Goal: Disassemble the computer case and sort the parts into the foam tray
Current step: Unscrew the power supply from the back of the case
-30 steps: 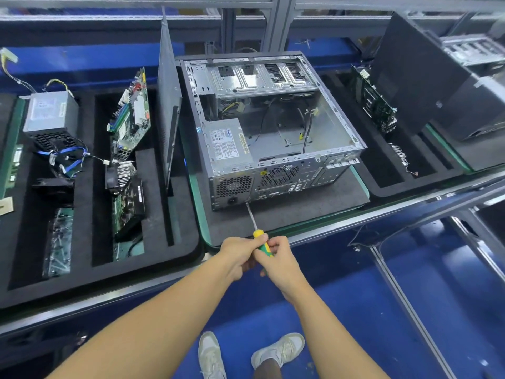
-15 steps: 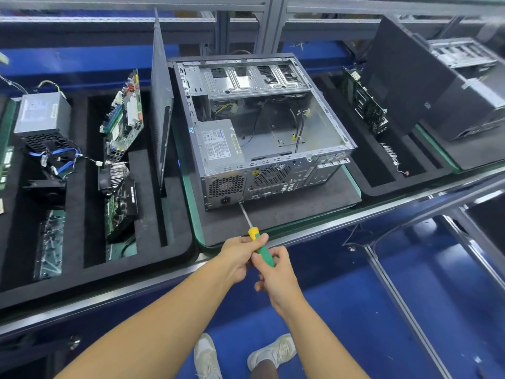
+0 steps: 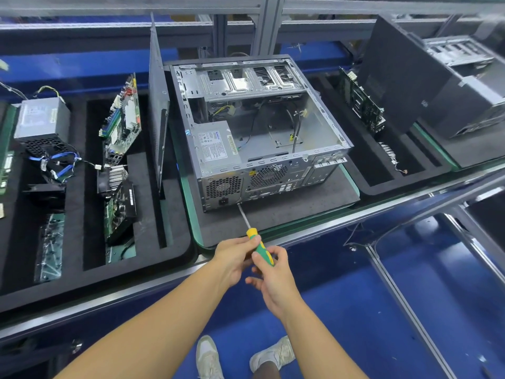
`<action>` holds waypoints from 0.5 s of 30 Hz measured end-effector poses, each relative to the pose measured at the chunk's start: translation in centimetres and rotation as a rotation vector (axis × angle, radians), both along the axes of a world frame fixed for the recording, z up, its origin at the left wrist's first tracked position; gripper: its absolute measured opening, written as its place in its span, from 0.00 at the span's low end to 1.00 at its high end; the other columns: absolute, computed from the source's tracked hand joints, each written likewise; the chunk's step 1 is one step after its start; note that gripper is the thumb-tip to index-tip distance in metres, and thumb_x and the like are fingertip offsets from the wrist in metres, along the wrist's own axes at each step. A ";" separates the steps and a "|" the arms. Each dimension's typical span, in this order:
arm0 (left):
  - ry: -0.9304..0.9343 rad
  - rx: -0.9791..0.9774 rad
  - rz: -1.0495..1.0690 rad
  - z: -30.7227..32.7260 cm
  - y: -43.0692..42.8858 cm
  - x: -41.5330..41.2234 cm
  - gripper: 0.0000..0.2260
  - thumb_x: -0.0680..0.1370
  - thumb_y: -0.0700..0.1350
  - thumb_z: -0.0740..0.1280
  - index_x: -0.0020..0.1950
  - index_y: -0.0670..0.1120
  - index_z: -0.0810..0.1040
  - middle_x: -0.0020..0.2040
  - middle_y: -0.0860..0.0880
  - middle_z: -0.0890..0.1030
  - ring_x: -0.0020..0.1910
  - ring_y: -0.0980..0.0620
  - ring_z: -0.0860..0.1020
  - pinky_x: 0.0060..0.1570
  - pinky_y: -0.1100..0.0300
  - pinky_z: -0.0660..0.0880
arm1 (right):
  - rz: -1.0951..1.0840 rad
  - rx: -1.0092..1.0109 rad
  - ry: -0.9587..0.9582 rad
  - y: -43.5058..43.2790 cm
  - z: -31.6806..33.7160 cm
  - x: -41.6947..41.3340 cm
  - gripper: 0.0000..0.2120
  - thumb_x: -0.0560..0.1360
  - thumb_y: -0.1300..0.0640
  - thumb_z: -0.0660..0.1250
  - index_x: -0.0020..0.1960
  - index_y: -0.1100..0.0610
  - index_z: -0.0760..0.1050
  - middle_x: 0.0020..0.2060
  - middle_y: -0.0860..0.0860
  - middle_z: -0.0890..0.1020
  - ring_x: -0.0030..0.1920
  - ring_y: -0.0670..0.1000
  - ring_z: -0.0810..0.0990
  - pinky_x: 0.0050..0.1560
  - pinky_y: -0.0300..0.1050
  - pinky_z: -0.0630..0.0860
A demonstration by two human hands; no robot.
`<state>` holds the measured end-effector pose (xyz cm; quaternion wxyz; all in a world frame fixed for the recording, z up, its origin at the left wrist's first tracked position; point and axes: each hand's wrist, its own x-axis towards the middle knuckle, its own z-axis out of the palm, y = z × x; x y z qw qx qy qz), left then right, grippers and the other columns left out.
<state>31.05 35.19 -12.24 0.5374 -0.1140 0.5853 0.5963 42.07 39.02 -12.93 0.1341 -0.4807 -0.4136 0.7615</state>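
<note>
Computer case (image 3: 259,127): 1, lay open side up, rear facing person for screw access.
Screwdriver (image 3: 259,246): 1, tip met rear panel below power supply (image 3: 216,146); judged loosening its mount.
Left hand (image 3: 235,258): fingers curled round handle front, steadying.
Right hand (image 3: 274,274): fingertips pinched handle rear, for turning.
Foam tray (image 3: 142,187), left of case: 1 side panel (image 3: 157,119) and 1 motherboard (image 3: 123,119) stood upright in slots.

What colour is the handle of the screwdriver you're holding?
The screwdriver handle is green with yellow accents, seen best in the head view.
</note>
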 end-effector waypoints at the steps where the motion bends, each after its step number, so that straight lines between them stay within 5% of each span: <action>1: 0.014 -0.007 0.010 -0.2 -0.1 0.0 0.07 0.77 0.39 0.72 0.51 0.36 0.82 0.43 0.38 0.85 0.37 0.45 0.83 0.38 0.55 0.82 | -0.015 -0.049 0.017 0.0 0.1 -0.1 0.14 0.80 0.54 0.69 0.61 0.59 0.69 0.49 0.58 0.77 0.41 0.51 0.77 0.36 0.46 0.79; 4: 0.198 -0.073 -0.082 -0.6 -0.7 -0.4 0.07 0.80 0.41 0.69 0.53 0.37 0.81 0.45 0.41 0.85 0.40 0.45 0.82 0.41 0.55 0.82 | -0.011 -0.137 0.019 0.2 0.1 -0.5 0.18 0.83 0.48 0.63 0.61 0.63 0.71 0.43 0.58 0.77 0.34 0.50 0.76 0.29 0.45 0.74; 8: 0.782 -0.310 -0.236 0.0 -0.5 -3.1 0.08 0.80 0.50 0.67 0.46 0.47 0.80 0.37 0.48 0.84 0.33 0.52 0.83 0.34 0.53 0.83 | -0.009 -0.055 -0.013 0.6 -0.3 -0.3 0.11 0.84 0.53 0.62 0.59 0.61 0.72 0.41 0.57 0.78 0.32 0.48 0.73 0.28 0.43 0.70; 12: 0.576 -0.257 -0.032 1.0 1.9 -5.6 0.08 0.79 0.46 0.69 0.52 0.42 0.79 0.36 0.44 0.82 0.29 0.50 0.82 0.32 0.53 0.83 | 0.014 -0.037 -0.017 0.8 -0.1 0.1 0.10 0.83 0.53 0.62 0.59 0.59 0.72 0.42 0.57 0.77 0.33 0.48 0.72 0.29 0.43 0.69; 15: 0.498 -0.280 0.061 1.0 3.5 -5.8 0.07 0.78 0.44 0.72 0.48 0.41 0.79 0.34 0.44 0.82 0.26 0.51 0.82 0.29 0.54 0.82 | 0.047 -0.005 -0.023 1.0 -0.3 0.6 0.10 0.84 0.53 0.62 0.59 0.59 0.73 0.42 0.56 0.78 0.34 0.48 0.72 0.30 0.43 0.69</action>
